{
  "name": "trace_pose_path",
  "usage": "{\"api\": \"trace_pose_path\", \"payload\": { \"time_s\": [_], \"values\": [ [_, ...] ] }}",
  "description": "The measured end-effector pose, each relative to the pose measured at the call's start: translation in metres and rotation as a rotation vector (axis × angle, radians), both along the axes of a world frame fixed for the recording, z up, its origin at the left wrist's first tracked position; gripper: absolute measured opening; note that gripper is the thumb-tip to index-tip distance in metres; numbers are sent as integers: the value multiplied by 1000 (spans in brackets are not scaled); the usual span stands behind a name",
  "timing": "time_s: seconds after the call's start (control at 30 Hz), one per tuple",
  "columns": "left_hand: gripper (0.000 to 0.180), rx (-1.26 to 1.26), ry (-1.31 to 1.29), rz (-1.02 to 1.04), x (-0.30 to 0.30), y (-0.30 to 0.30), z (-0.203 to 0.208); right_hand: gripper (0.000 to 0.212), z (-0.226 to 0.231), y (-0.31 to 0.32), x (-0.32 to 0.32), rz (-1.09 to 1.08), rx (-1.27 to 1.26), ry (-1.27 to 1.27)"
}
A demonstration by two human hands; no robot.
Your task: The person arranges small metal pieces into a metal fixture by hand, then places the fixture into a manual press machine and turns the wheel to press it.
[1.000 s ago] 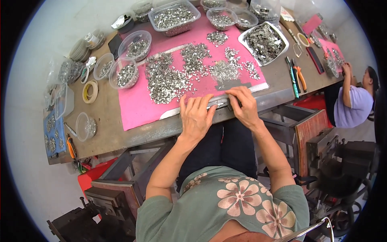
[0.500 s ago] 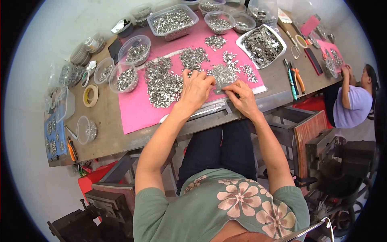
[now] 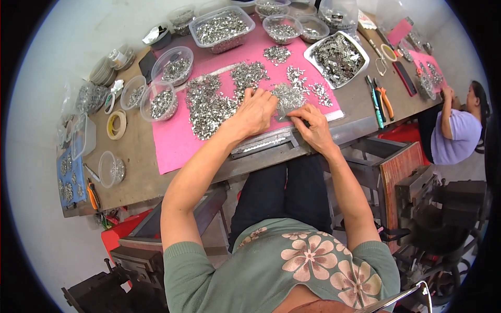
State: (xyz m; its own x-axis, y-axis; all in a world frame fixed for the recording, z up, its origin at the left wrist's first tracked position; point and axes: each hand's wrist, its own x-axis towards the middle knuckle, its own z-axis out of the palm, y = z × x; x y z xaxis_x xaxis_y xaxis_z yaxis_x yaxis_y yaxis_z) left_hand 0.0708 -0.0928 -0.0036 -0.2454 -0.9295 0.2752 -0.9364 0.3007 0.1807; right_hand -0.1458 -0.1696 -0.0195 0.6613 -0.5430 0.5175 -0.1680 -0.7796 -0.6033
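Both of my hands work over the near edge of a pink mat (image 3: 169,141). My left hand (image 3: 257,110) has its fingers curled together at the left side of a small flat grey metal piece (image 3: 282,116). What its fingertips grip is too small to make out. My right hand (image 3: 313,128) pinches at the right side of that piece, with something dark between thumb and fingers. Just beyond the fingertips lies a pile of fine silvery pins (image 3: 289,96). A broad heap of small shiny metal parts (image 3: 209,112) spreads left of my left hand.
A white tray (image 3: 314,56) of dark metal pieces stands at the right. Clear tubs (image 3: 195,36) of metal parts line the back and left. Pliers (image 3: 387,101) and a tape roll (image 3: 123,125) lie on the table. Another person (image 3: 456,128) sits at the far right.
My left forearm has swung outward to the left, and the left hand has turned, its fingers more curled. The right hand stays nearly in place.
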Motion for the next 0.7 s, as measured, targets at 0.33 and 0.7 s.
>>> {"api": "trace_pose_path", "payload": {
  "time_s": [0.33,0.7],
  "values": [
    [10,-36,468,167,-1,33,1,16,29,-9,16,-16,223,337],
    [10,-44,-66,-15,-1,-11,16,13,28,-10,13,65,97,310]
  ]
}}
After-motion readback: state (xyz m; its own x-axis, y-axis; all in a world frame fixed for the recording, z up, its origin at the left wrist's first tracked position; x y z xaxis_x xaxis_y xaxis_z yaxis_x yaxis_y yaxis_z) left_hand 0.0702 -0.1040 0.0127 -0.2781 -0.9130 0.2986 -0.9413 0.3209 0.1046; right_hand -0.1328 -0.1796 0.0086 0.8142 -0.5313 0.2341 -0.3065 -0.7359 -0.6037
